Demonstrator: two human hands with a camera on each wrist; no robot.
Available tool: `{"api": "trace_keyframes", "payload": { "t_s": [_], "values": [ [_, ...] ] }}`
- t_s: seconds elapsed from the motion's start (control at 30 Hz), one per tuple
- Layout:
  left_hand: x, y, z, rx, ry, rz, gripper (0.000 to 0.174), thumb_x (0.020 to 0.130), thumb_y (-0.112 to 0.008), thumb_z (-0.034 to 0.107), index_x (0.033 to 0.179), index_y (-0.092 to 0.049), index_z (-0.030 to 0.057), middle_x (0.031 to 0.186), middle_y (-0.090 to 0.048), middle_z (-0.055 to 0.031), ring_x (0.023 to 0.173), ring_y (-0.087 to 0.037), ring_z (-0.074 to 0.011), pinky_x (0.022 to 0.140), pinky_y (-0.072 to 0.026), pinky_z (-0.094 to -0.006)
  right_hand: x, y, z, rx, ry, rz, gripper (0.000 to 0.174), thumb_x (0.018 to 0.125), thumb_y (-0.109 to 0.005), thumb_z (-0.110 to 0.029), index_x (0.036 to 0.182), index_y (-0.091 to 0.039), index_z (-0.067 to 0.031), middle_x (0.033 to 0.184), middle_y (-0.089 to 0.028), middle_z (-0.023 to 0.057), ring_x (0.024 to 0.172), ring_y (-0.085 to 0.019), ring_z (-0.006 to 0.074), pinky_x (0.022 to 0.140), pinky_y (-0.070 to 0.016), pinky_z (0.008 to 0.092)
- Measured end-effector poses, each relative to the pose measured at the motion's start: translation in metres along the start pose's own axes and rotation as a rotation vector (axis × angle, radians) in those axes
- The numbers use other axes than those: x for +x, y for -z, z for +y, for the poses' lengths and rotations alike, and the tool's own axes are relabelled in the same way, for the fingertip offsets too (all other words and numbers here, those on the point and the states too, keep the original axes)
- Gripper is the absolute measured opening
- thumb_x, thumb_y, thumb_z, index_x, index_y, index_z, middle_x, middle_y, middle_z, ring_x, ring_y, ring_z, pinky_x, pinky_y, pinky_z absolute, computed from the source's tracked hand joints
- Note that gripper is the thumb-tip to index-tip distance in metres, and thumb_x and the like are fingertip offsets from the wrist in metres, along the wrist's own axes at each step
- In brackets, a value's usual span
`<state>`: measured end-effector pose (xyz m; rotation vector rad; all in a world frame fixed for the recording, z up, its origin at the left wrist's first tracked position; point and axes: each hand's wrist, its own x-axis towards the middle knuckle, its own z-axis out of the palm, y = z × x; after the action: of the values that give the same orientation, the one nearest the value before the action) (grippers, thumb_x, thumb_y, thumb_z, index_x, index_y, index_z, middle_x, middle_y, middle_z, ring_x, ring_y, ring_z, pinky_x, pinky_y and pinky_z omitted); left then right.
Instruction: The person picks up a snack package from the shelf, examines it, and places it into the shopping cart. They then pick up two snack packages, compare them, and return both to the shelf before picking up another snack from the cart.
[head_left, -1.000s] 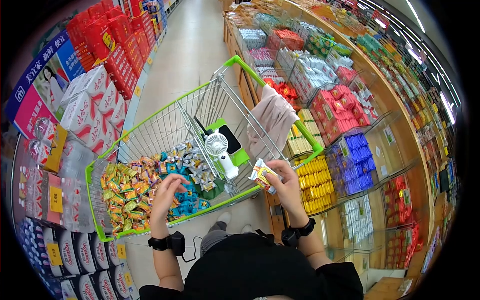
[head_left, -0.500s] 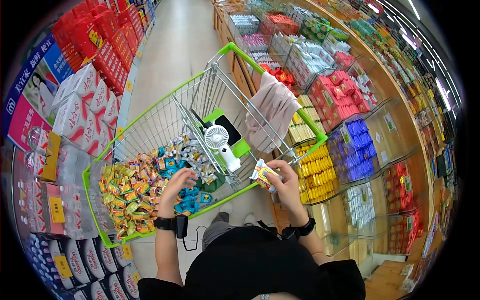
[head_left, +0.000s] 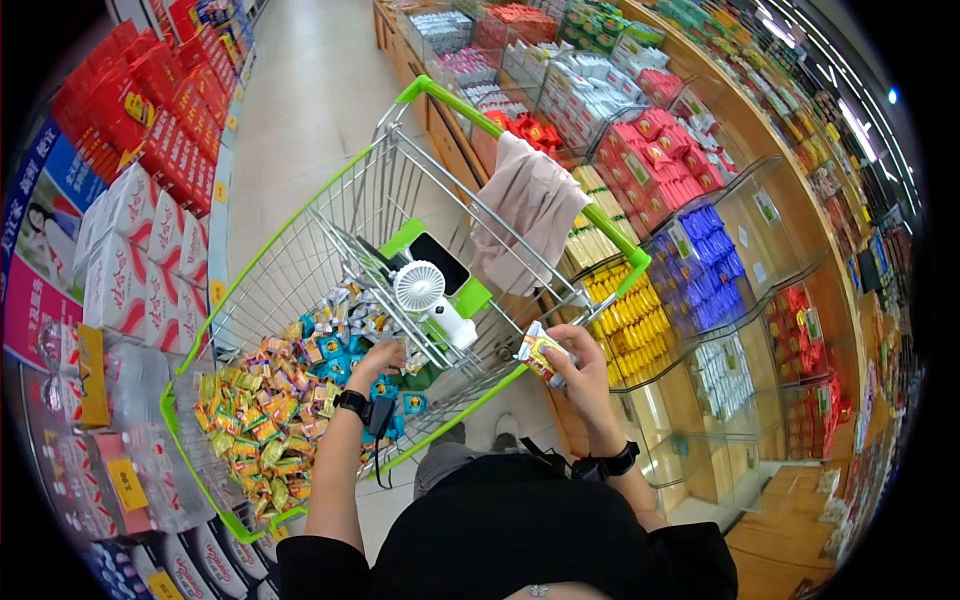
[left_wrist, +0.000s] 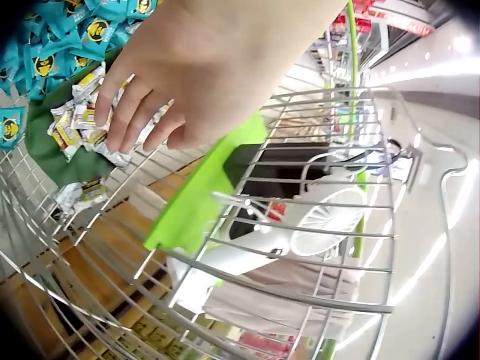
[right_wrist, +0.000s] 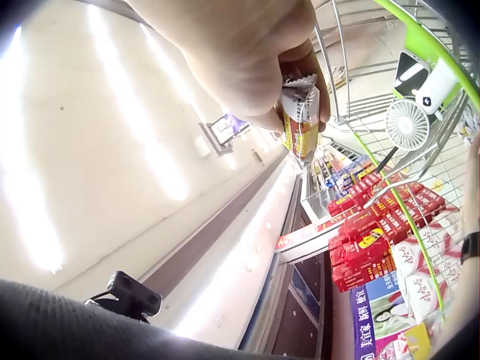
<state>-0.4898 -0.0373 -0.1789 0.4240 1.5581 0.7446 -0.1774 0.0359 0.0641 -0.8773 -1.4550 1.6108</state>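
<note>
My left hand (head_left: pixel 380 362) reaches down into the shopping cart (head_left: pixel 330 200), beside its fold-down wire seat. In the left wrist view its loosely bent fingers (left_wrist: pixel 135 112) are right over small white-and-yellow wrapped snacks (left_wrist: pixel 66 135), which lie on something dark green (left_wrist: pixel 56 159). Teal packets (left_wrist: pixel 49 64) are heaped close by. At the cart's near side, by the handle, my right hand (head_left: pixel 585 375) pinches a white-and-yellow wrapped snack (head_left: pixel 540 352) between thumb and fingers. The right wrist view shows that snack (right_wrist: pixel 301 127) below the palm, its crimped end up.
A white handheld fan (head_left: pixel 420 288) and a dark-screened device lie on the green seat flap (head_left: pixel 405 240). A pink cloth (head_left: pixel 530 205) hangs over the handle. Orange and yellow packets (head_left: pixel 265 430) fill the cart's far end. Snack bins (head_left: pixel 710 260) line the right, stacked cartons (head_left: pixel 140 270) the left.
My left hand has moved right and down from above the teal packets to the white-and-yellow snacks. The right hand keeps its pinch on one snack. The head view has shifted slightly.
</note>
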Motion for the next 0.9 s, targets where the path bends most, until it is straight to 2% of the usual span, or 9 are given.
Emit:
{"api": "trace_keyframes", "payload": {
  "t_s": [0.13,0.17,0.2,0.27,0.7,0.9],
  "values": [
    [0.041,-0.004,-0.021,-0.004,0.07,0.004,0.029,0.078,-0.052,0.029,0.095,-0.047,0.0064,0.085,-0.056,-0.0081,0.074,-0.057,-0.0195,0.065,-0.0467,-0.0368,0.0,0.0,0.002,-0.024,-0.041,0.054,0.021,0.08,-0.057,-0.006,0.099,-0.049,0.0,0.093,-0.055,0.0042,0.084,-0.054,0.0101,0.069,-0.0454,0.0212],
    [0.054,-0.005,-0.028,0.041,0.059,-0.032,0.03,0.078,-0.052,0.029,0.096,-0.047,0.0053,0.086,-0.056,-0.0106,0.074,-0.057,-0.0208,0.065,-0.0462,-0.0374,0.001,0.001,0.004,-0.035,-0.038,0.061,0.021,0.08,-0.057,-0.006,0.099,-0.05,-0.0003,0.093,-0.055,0.0041,0.085,-0.054,0.0099,0.07,-0.0449,0.0216],
    [0.078,-0.001,-0.047,-0.027,0.021,-0.074,0.028,0.078,-0.053,0.023,0.095,-0.046,0.0013,0.085,-0.055,-0.0122,0.07,-0.057,-0.0223,0.061,-0.0488,-0.0373,0.0,0.001,0.006,-0.04,-0.039,0.078,0.021,0.08,-0.057,-0.006,0.099,-0.05,-0.0003,0.093,-0.055,0.0041,0.085,-0.054,0.0099,0.07,-0.0449,0.0216],
    [0.099,-0.005,-0.062,-0.033,0.009,-0.106,0.028,0.078,-0.053,0.022,0.095,-0.047,0.0012,0.085,-0.055,-0.0122,0.07,-0.057,-0.0223,0.061,-0.0489,-0.0373,0.001,0.003,0.012,-0.103,-0.065,0.105,0.022,0.08,-0.057,-0.007,0.099,-0.05,-0.0008,0.093,-0.055,0.004,0.086,-0.054,0.0097,0.073,-0.0429,0.0219],
    [0.153,-0.042,-0.086,-0.115,0.129,-0.063,0.027,0.077,-0.053,0.02,0.094,-0.047,0.0004,0.085,-0.055,-0.0123,0.071,-0.057,-0.0228,0.061,-0.0495,-0.0371,-0.01,0.009,0.031,-0.124,-0.248,0.251,0.023,0.08,-0.058,-0.01,0.1,-0.05,-0.0016,0.095,-0.057,0.0052,0.092,-0.053,0.0118,0.08,-0.041,0.0241],
    [0.179,-0.051,-0.095,-0.196,0.157,-0.034,0.026,0.077,-0.053,0.019,0.094,-0.047,0.0,0.085,-0.055,-0.0124,0.071,-0.058,-0.023,0.061,-0.0498,-0.037,-0.022,0.016,0.038,-0.211,-0.297,0.325,0.023,0.08,-0.058,-0.01,0.1,-0.05,-0.0026,0.097,-0.056,0.0041,0.093,-0.052,0.011,0.079,-0.0415,0.0238]
  ]
}}
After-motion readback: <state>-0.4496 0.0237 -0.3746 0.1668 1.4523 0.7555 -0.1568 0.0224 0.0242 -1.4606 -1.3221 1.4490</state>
